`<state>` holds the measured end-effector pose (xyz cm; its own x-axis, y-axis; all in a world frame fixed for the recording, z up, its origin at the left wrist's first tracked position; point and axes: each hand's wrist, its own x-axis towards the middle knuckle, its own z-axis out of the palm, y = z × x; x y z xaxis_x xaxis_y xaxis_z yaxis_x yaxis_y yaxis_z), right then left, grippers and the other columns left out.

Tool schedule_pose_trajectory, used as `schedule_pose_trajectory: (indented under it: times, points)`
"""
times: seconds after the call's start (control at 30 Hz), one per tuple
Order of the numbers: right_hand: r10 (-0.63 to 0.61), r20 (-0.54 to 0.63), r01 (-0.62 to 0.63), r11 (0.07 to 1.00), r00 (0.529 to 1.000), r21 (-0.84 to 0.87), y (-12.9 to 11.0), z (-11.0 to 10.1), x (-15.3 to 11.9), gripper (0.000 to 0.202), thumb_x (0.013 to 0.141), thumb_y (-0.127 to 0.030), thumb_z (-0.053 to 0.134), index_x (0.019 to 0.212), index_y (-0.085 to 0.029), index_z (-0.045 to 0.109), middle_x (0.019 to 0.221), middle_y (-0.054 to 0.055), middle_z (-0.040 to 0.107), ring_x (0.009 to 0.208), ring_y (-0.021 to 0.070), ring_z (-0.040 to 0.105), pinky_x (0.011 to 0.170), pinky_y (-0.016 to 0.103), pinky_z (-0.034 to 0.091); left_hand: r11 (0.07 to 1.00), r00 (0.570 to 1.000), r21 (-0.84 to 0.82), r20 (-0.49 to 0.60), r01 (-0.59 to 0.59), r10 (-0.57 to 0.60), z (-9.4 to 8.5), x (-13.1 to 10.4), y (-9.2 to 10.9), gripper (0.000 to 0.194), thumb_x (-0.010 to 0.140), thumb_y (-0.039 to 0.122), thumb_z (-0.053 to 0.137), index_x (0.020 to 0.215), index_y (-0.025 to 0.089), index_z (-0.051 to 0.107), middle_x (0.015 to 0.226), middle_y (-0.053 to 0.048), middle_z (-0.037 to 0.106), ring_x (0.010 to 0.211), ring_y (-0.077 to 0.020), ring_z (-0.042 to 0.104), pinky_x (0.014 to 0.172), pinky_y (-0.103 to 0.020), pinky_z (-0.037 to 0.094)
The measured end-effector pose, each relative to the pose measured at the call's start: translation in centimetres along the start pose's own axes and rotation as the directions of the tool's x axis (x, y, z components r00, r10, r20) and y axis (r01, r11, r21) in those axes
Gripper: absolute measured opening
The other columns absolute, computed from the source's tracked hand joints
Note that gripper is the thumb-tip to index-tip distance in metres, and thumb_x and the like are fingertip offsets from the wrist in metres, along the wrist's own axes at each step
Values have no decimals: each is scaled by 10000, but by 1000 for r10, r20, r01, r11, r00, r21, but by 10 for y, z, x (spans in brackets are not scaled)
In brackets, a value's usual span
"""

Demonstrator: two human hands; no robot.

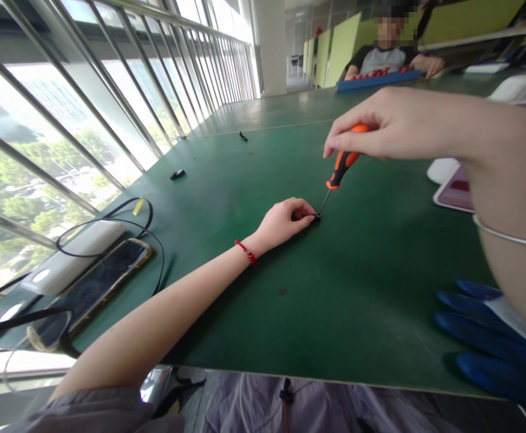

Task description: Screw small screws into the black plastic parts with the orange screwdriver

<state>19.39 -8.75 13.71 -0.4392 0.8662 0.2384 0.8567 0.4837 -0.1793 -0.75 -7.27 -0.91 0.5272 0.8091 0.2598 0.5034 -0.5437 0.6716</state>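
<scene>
Head view, left hand: The left hand (pixel 286 221) is laid low on the green tabletop (pixel 380 258), and a small black part (pixel 317 218) is pinched between its closed fingertips; a red bracelet (pixel 246 252) is worn on the wrist.
Right hand: The orange-and-black handle of a screwdriver (pixel 342 165) is clamped in the fingers of the right hand (pixel 373 126), raised above the tabletop.
Screwdriver: It is held at a tilt, with its shaft slanted down to the small black part; whether a screw is met by the tip cannot be told.
Black pieces: Two more are seen lying apart, one (pixel 178 175) nearer the metal railing (pixel 149 60), one (pixel 243 136) farther off.
Table's left side: A smartphone (pixel 104 285) is set beside a white elongated device (pixel 76 255), with a black cable (pixel 149 211) looped over the device.
Table's right side: Blue-fingered gloves (pixel 492 337) are placed near the front edge.
Far side: A blue tray (pixel 375 80) holding red items is seen before a seated person (pixel 386 59).
</scene>
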Motion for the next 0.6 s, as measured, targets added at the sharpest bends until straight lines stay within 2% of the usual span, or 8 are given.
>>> schedule_pose_trajectory:
  times: [0.07,0.13,0.23,0.3,0.37,0.43,0.5,0.6]
  points:
    - [19,-10,-19,999,1000,-30,0,0,0,276,800,-373,578,1023,-246,679,747,-15,616,560,72,429,550,263,310,1000,1000,-3,1,-3,3,0,0,0,182,826,273,595,906,147,699,860,-38,669,762,-126,583,679,-225,469]
    - [12,-19,-13,999,1000,-40,-2,0,0,305,789,-422,592,1025,-247,673,833,-13,638,616,79,467,580,258,329,1000,1000,-3,1,-4,4,0,0,0,180,826,273,593,904,149,698,861,-37,671,764,-125,585,681,-223,470]
    - [62,-3,-62,998,998,-20,-4,-1,-1,490,845,-629,435,957,-240,711,697,-3,575,575,81,433,574,265,307,1000,1000,-1,1,-2,2,0,0,-1,177,826,271,592,903,152,698,860,-36,673,764,-125,586,683,-223,471]
    - [113,15,-114,994,993,5,-5,-1,-2,555,864,-656,366,966,-241,721,584,-2,499,519,82,381,551,271,275,1000,1000,0,1,-4,4,0,-1,-1,181,827,276,591,907,154,698,860,-36,672,764,-127,586,684,-226,472]
    - [91,22,-92,996,996,10,-5,-2,-2,442,869,-560,423,1001,-249,708,605,3,526,525,93,391,550,279,279,1000,1000,3,3,-7,7,0,-1,-1,184,829,278,586,911,156,697,861,-36,671,766,-128,587,687,-228,474]
    - [28,2,-28,1000,1000,-1,-4,-1,-1,319,821,-420,521,1049,-258,673,742,14,609,581,108,442,564,283,306,1000,1000,7,4,-7,7,0,0,-1,183,831,277,584,912,157,696,864,-36,670,770,-129,587,687,-228,473]
    - [2,-3,-2,1000,1000,-20,-4,-1,0,315,769,-365,570,1054,-261,656,861,20,643,641,122,481,589,285,332,1000,1000,10,5,-7,7,-1,0,0,182,832,277,583,911,157,695,864,-37,669,769,-128,587,681,-226,471]
    - [51,34,-51,999,998,2,-2,-1,0,403,830,-553,474,985,-249,688,730,24,595,609,126,458,580,284,306,1000,1000,9,2,-7,7,-1,0,0,180,832,274,586,909,154,695,866,-38,670,766,-127,586,677,-223,470]
